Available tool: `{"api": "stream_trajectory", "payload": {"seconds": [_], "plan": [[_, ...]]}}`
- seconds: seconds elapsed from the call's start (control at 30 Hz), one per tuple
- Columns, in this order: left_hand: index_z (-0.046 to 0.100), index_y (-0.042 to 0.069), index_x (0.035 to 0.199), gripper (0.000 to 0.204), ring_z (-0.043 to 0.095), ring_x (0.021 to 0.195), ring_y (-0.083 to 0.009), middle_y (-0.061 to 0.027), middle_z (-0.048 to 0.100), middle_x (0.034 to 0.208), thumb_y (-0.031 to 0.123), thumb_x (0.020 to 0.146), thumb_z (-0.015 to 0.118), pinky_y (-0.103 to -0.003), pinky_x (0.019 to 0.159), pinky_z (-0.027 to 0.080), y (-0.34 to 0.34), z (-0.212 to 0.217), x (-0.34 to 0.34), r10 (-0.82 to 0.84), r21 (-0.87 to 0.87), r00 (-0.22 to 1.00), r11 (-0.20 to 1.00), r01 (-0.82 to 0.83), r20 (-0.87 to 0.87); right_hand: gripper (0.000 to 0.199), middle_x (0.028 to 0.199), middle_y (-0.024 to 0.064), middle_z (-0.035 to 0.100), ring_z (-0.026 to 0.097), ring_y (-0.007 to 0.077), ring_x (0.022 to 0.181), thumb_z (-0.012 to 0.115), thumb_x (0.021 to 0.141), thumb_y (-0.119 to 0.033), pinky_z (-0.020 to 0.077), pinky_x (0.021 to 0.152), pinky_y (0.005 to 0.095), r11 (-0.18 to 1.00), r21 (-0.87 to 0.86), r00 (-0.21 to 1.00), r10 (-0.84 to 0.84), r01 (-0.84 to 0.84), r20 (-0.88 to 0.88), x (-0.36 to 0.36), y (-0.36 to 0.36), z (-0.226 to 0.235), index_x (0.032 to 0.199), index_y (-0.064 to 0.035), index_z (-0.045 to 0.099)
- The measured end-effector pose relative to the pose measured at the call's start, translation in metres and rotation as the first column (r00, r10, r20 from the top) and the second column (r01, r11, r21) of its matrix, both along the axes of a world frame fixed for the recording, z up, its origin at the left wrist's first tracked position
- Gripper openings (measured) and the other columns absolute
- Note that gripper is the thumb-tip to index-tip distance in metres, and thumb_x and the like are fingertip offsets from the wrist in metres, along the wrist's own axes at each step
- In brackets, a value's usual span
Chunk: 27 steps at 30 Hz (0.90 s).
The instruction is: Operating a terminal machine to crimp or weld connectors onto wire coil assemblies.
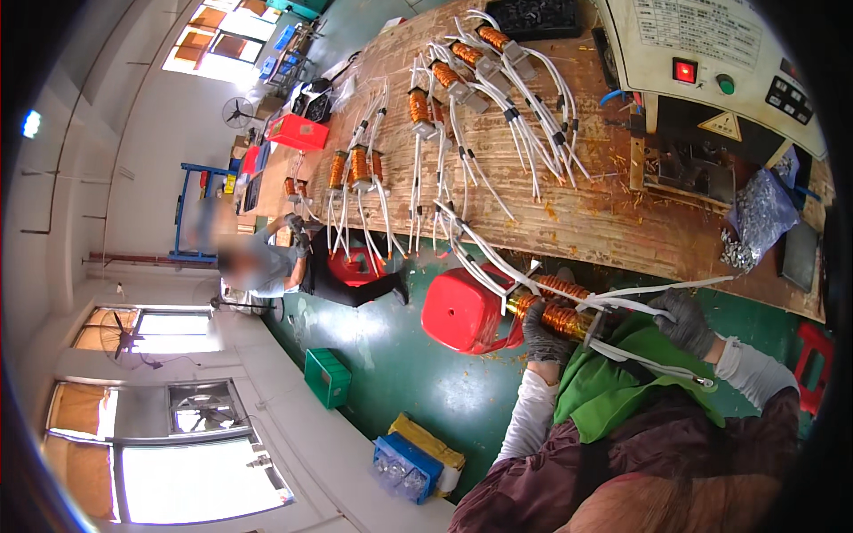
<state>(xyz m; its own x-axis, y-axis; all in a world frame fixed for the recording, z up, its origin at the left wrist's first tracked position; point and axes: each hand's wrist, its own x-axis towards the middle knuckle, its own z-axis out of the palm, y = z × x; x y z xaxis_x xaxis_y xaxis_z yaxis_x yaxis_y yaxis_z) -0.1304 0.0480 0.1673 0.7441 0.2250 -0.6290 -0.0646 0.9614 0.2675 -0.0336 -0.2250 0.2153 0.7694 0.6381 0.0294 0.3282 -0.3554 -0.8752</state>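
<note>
The left hand has its gloved fingers curled snugly round a copper coil, right here over the green cloth on the lap! The right hand bends its fingers close at a white wire; whether they pinch it, I can't tell. Just beyond, the scuffed wooden worktop carries more coils and a pale machine, red button glowing. A red stool stands on the green floor, and farther off sits a co-worker.
</note>
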Motion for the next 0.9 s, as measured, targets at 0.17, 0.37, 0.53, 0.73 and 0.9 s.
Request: {"api": "stream_trajectory", "payload": {"seconds": [0.17,0.37,0.53,0.73,0.9], "plan": [[0.056,0.003,0.1,0.032,0.06,0.085,-0.0288,-0.0128,0.062,0.091,0.025,0.078,0.062,-0.045,0.078,0.051,0.038,-0.036,0.02,-0.026,0.04,0.999,0.999,0.025,0.023,0.024,0.086,0.0174,0.06,0.059,0.0365,0.081,0.059,0.073,-0.006,0.047,0.073,0.0425,0.975,-0.152,0.987,0.159,-0.163,-0.037,0.013,0.028,-0.011,0.097,-0.0031,0.061],[0.058,0.006,0.095,0.022,0.06,0.072,-0.0269,-0.0087,0.061,0.079,0.02,0.079,0.063,-0.041,0.066,0.052,0.038,-0.077,0.055,-0.046,-0.021,0.999,0.999,0.046,-0.029,0.017,0.076,0.0127,0.06,0.061,0.0327,0.075,0.058,0.076,-0.023,0.0477,0.066,0.044,0.53,-0.751,0.869,0.48,-0.394,-0.118,0.052,0.07,0.019,0.08,-0.0072,0.06],[0.059,0.006,0.099,0.023,0.062,0.073,-0.0245,-0.007,0.063,0.082,0.018,0.081,0.064,-0.038,0.065,0.053,0.024,-0.113,0.07,-0.065,-0.043,0.994,0.997,0.062,-0.085,0.015,0.072,0.0085,0.06,0.06,0.0289,0.069,0.059,0.075,-0.023,0.0478,0.058,0.0424,0.823,-0.431,0.77,0.531,-0.369,0.354,0.094,0.214,0.045,0.072,-0.0085,0.059],[0.058,0.004,0.114,0.038,0.061,0.089,-0.0188,-0.0066,0.063,0.103,0.026,0.084,0.067,-0.031,0.078,0.05,-0.015,-0.159,0.106,0.128,0.34,0.961,0.94,-0.037,-0.247,0.013,0.084,0.0092,0.064,0.059,0.0287,0.088,0.054,0.074,-0.013,0.047,0.073,0.0399,0.72,-0.433,0.333,0.658,-0.542,0.676,0.047,0.497,-0.082,0.076,-0.0083,0.067],[0.056,0.004,0.115,0.04,0.061,0.09,-0.0183,-0.0064,0.062,0.104,0.026,0.083,0.067,-0.031,0.079,0.05,-0.023,-0.156,0.112,0.004,0.386,0.956,0.916,0.114,-0.293,0.021,0.087,0.0055,0.064,0.055,0.0239,0.091,0.051,0.079,-0.016,0.0392,0.078,0.0387,0.731,-0.664,0.239,0.68,-0.154,0.693,0.031,0.578,-0.189,0.087,-0.0102,0.07]]}}
